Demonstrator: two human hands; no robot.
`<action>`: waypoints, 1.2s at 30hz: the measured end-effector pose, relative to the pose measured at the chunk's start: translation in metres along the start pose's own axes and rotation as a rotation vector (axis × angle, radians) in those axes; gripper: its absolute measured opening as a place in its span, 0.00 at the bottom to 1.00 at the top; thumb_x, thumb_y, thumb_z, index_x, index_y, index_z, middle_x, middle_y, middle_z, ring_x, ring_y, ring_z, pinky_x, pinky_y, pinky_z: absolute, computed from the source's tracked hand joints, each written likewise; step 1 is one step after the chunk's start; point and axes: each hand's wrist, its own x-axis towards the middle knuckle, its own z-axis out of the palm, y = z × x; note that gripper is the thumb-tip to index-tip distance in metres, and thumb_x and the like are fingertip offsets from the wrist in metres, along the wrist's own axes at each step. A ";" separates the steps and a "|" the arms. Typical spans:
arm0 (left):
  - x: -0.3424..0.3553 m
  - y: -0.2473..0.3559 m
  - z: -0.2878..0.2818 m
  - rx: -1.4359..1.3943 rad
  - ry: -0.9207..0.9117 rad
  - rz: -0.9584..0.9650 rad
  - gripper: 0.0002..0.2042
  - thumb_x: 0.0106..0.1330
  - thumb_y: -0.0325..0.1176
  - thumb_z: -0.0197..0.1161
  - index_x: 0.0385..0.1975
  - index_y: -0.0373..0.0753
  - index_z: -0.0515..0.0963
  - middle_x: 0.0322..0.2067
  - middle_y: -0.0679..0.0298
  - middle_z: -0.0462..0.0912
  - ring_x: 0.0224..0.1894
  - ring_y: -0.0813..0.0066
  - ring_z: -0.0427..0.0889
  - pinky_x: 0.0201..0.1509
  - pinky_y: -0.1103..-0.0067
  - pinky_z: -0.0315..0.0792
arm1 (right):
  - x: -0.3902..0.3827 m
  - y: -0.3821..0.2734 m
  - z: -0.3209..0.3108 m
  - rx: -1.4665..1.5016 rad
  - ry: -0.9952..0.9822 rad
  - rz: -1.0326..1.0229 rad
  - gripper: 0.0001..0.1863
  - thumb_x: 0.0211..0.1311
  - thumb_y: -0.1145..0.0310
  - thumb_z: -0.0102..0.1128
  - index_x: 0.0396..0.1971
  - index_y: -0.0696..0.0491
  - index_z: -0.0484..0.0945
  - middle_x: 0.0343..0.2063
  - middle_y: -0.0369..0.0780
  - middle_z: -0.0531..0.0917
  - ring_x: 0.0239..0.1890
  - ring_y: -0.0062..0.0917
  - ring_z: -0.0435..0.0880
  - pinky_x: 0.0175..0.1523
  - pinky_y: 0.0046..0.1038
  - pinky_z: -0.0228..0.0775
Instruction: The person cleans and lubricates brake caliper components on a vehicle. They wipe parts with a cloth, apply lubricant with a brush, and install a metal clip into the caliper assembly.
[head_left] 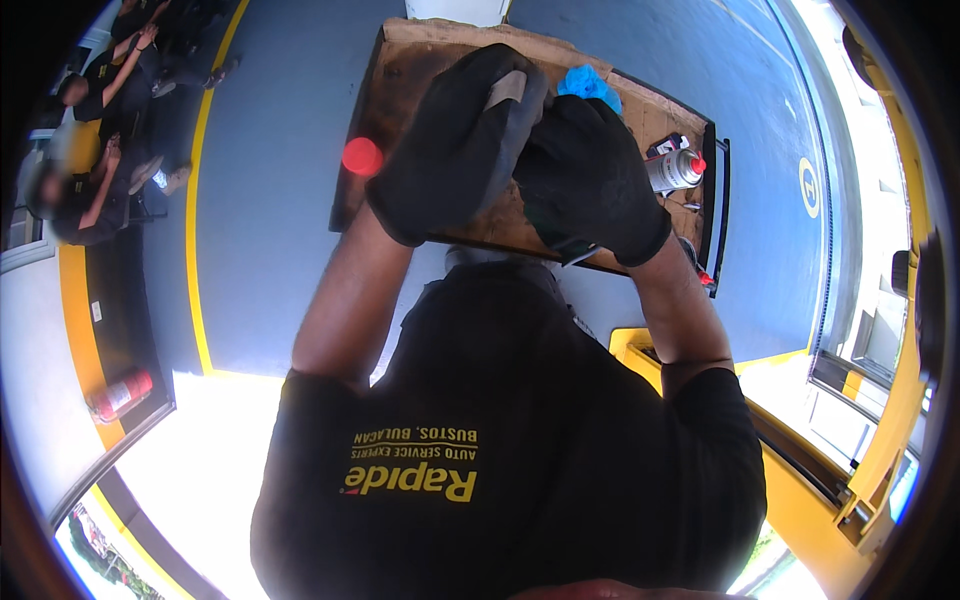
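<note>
Both my hands wear black gloves and meet over a cart top. My left hand (pixel 455 145) is closed, and a small flat tan-grey piece (pixel 507 89) shows at its fingers; its kind is unclear. Pressed up against it from the right is my right hand (pixel 590 170), its fingers curled in and their tips hidden. Whatever the right fingers grip is out of sight. Just beyond the right hand lies a crumpled bright blue cloth or glove (pixel 590 86). A silver spray can (pixel 675 171) with a red nozzle is to the right of that hand.
The cart's brown, stained top (pixel 640 112) has a dark rim. A round red cap (pixel 362 156) sits at its left edge, and small tools (pixel 692 205) lie at the right. Yellow machinery (pixel 800 500) stands at right; several people are far left near a fire extinguisher (pixel 122 395).
</note>
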 end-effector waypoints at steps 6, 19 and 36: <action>-0.013 -0.012 0.007 0.143 -0.100 0.027 0.16 0.69 0.24 0.63 0.55 0.28 0.76 0.49 0.47 0.80 0.51 0.49 0.81 0.54 0.65 0.78 | -0.009 0.000 0.009 0.016 -0.014 -0.013 0.13 0.44 0.68 0.70 0.34 0.45 0.85 0.40 0.33 0.80 0.45 0.28 0.79 0.44 0.33 0.73; -0.010 0.007 -0.004 -0.543 0.183 -0.552 0.10 0.80 0.34 0.51 0.47 0.33 0.76 0.40 0.58 0.82 0.39 0.71 0.81 0.43 0.74 0.76 | -0.053 0.073 0.024 0.028 0.100 0.444 0.13 0.54 0.76 0.66 0.41 0.50 0.84 0.41 0.39 0.82 0.42 0.38 0.81 0.45 0.40 0.75; -0.145 -0.031 0.020 -0.724 -0.030 -1.203 0.07 0.79 0.31 0.53 0.46 0.37 0.77 0.36 0.64 0.80 0.35 0.77 0.82 0.38 0.78 0.78 | -0.161 0.039 0.050 0.332 -0.134 0.815 0.19 0.62 0.61 0.66 0.52 0.50 0.82 0.49 0.44 0.84 0.51 0.43 0.83 0.59 0.42 0.75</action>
